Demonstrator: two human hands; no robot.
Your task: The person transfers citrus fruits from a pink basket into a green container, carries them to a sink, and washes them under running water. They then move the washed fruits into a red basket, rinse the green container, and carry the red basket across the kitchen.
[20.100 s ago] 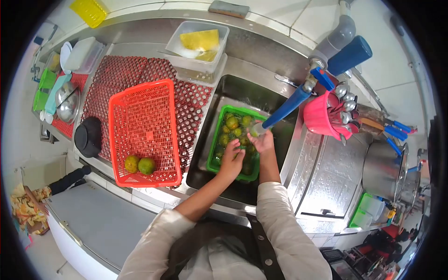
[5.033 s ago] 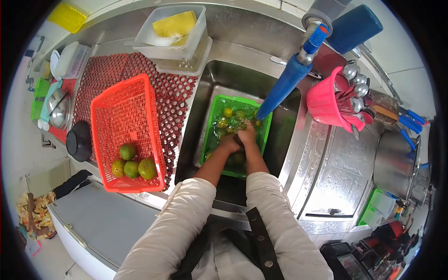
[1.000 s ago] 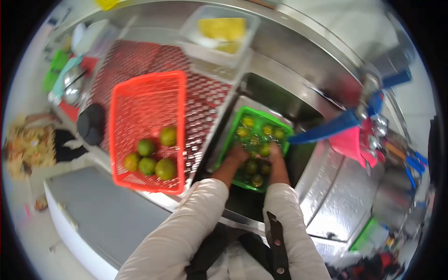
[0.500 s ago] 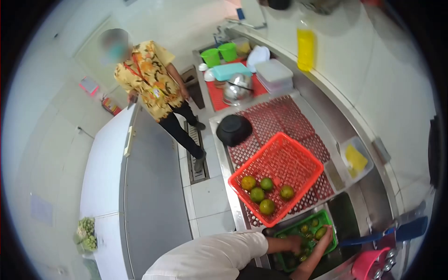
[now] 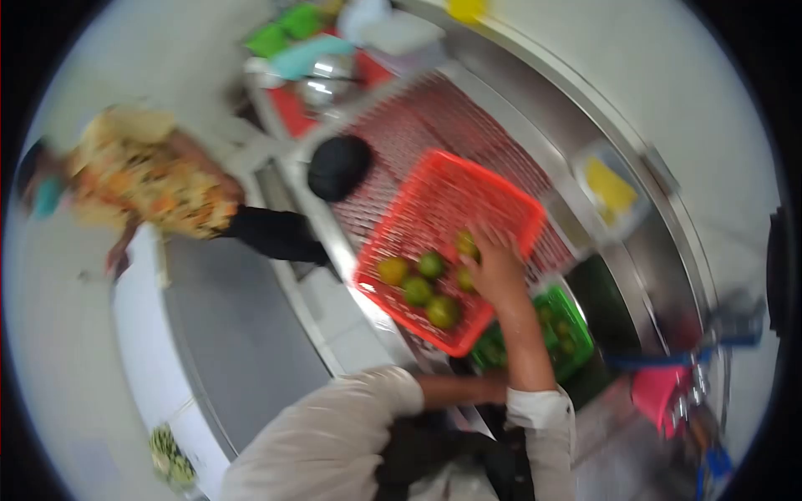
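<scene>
My right hand [image 5: 494, 260] reaches over the red plastic basket [image 5: 535, 219], its fingers around a green-yellow orange [image 5: 466, 244]; motion smears the fingertips. Several more green and yellowish oranges lie in the basket's near left part, among them a yellow one [image 5: 393, 270] and a green one [image 5: 443, 311]. Below my right forearm is a green basket [image 5: 582, 330] with more small green fruit, standing in the sink. My left forearm [image 5: 455, 390] passes toward that green basket. The left hand itself is hidden behind my right forearm.
A black bowl [image 5: 339, 167] and a red perforated mat [image 5: 434, 117] lie on the counter. Farther back is a steel bowl [image 5: 327, 79]. A tub with a yellow sponge [image 5: 610, 188] and a pink container [image 5: 656, 392] are at right. Another person [image 5: 154, 175] stands at left by a white chest [image 5: 138, 309].
My right hand has come up from the green basket to the red one with an orange. The view has turned and shifted. The other person leans further left.
</scene>
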